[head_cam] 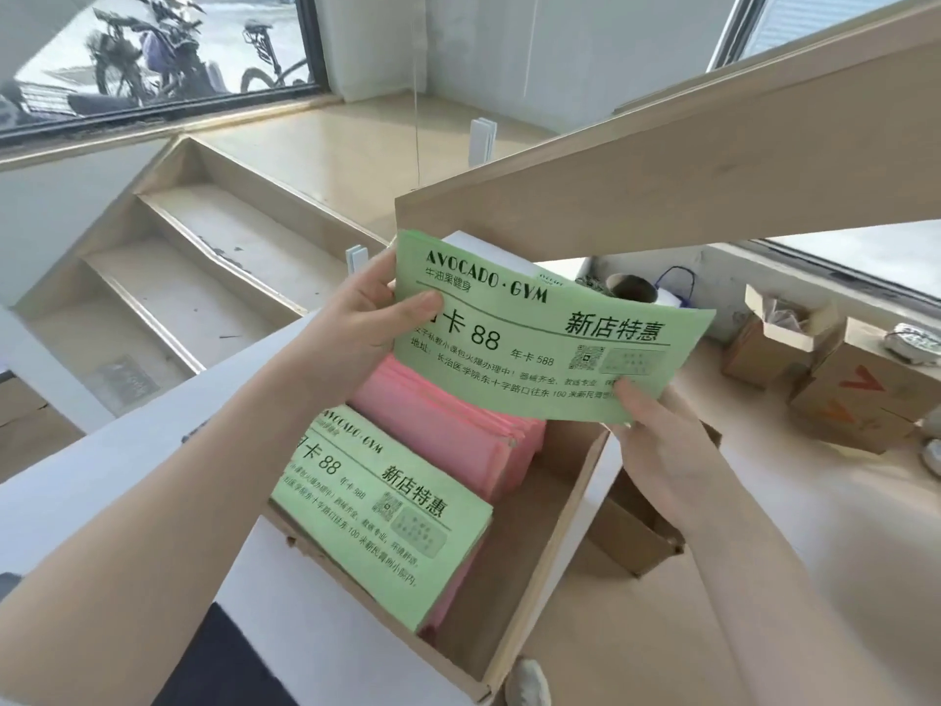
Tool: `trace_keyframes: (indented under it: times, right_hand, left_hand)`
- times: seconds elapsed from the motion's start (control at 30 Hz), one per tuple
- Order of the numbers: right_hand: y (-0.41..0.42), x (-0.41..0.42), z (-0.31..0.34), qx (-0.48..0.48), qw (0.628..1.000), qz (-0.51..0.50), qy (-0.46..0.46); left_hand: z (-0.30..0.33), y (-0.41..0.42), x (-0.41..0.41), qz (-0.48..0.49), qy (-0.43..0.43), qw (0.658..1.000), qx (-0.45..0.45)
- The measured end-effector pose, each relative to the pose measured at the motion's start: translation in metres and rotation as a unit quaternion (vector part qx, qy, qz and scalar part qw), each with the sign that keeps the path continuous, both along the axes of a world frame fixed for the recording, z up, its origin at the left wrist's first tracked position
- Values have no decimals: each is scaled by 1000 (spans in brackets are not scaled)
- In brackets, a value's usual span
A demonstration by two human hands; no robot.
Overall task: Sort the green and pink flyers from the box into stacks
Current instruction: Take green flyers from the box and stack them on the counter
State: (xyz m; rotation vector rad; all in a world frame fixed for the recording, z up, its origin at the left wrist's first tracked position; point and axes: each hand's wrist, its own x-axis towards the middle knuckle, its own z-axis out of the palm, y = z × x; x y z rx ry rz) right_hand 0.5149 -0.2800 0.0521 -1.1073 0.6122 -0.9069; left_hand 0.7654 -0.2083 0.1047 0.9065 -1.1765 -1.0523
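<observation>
A green flyer (550, 328) printed "AVOCADO GYM" hangs above the open cardboard box (550, 532). My left hand (361, 318) pinches its left edge, thumb on the printed face. My right hand (657, 430) pinches its lower right edge. Inside the box lies a stack of green flyers (387, 507) at the near left. A stack of pink flyers (453, 425) sits behind it, partly hidden by the held sheet. More pink sheets show under the green stack.
The box lid (687, 165) stands raised at the back. Small cardboard boxes (840, 379) stand on the counter at right. A white ledge (127, 476) runs at left, with wooden stairs (193, 277) beyond it. A shoe (529, 682) shows below the box.
</observation>
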Motion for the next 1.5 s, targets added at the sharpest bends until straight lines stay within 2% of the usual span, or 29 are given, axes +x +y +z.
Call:
trace_keyframes:
  times: [0.1,0.2,0.33,0.47,0.67,0.8,0.97,1.03,1.17,1.27,1.33,1.5]
  right_hand:
    - [-38,-9,-1,-1,999,18,-27]
    - [-75,-22,-1,-29,998,-22,42]
    - [-122,-34,-12,-95,983,-81,136]
    - [-157,-36,-41,-100,973,-104,181]
    - [-185,-34,-78,-77,969,-106,208]
    - [-189,-30,-103,-26,974,-111,198]
    - [-185,-24,-96,-7,979,-171,111]
    - [-183,-20,-91,-11,975,-197,100]
    - [-183,-14,-93,-31,960,-241,139]
    - [-185,-15,-94,-52,957,-239,154]
    - [-187,-15,-94,-53,958,-237,155]
    - [-191,-14,-90,-59,962,-229,139]
  left_hand:
    - [6,-36,-13,21,-35,999,-5]
    - [4,-74,-22,85,-62,994,17]
    - [-10,-120,-33,112,-147,978,97]
    - [-38,-162,-32,144,-242,939,199]
    - [-65,-203,-30,163,-267,895,317]
    - [-87,-210,-36,86,-182,866,457]
    - [-91,-219,-43,102,-25,877,469]
    - [-95,-224,-42,135,3,872,471]
    - [-98,-228,-45,157,-42,869,467]
    - [-98,-229,-42,164,-114,872,448]
    - [-98,-228,-41,162,-108,882,428]
    - [-96,-224,-29,63,-152,894,418]
